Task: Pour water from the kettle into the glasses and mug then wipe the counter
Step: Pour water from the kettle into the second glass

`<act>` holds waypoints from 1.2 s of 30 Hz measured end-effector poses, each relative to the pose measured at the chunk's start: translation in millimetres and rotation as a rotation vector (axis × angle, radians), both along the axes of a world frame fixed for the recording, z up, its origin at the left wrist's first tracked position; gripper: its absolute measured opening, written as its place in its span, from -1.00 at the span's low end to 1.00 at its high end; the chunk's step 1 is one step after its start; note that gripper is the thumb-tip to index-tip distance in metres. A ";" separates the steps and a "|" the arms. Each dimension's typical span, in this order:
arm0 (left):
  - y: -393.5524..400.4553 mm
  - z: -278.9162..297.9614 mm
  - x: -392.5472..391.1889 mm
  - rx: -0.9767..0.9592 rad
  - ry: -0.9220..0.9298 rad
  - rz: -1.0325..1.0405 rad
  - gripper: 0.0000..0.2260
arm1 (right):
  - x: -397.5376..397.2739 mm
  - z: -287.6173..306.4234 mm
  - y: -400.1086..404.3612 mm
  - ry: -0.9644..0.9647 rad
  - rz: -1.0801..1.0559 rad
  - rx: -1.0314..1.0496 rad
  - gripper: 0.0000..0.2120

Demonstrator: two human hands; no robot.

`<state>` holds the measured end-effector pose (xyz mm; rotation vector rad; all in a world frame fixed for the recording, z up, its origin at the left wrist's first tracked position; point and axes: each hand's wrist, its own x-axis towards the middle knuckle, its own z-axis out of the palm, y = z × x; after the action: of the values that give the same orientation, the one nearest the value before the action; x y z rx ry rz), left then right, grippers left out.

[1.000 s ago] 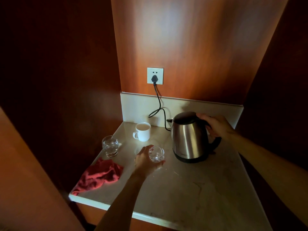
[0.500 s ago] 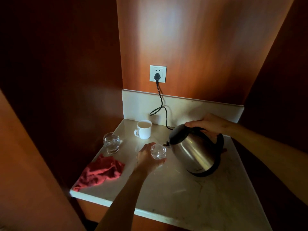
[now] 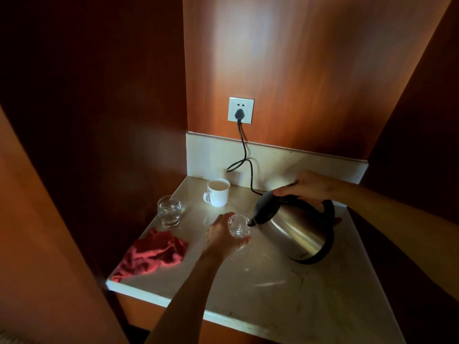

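Steel kettle (image 3: pixel 295 234) tilted in my right hand (image 3: pixel 308 187), gripping its handle, spout at the glass (image 3: pixel 238 225) my left hand (image 3: pixel 221 235) holds mid-counter; the ten o'clock tumbler (image 3: pixel 169 211) and eleven o'clock mug (image 3: pixel 218 192) look filled, red cloth (image 3: pixel 154 254) untouched.

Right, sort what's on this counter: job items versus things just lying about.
Job items: kettle, held glass, far glass, mug, red cloth, counter.

Lying about: wall socket, black cord.

Red cloth (image 3: pixel 151 254), white mug (image 3: pixel 218 194).
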<state>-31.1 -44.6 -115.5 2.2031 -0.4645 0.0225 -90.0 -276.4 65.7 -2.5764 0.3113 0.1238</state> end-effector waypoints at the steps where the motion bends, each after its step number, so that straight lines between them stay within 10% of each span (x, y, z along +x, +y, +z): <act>1: -0.2 0.4 0.2 0.004 0.001 -0.001 -0.24 | 1.8 0.9 0.4 0.006 -0.002 -0.009 -0.37; 36: 0.3 -2.6 0.8 -0.023 -0.036 -0.004 -0.26 | 25.1 33.5 32.8 0.225 0.120 -0.308 -0.34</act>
<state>-30.3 -44.4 -118.1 2.1825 -0.4869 0.0649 -65.0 -243.6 99.2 -2.8917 0.2757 0.4428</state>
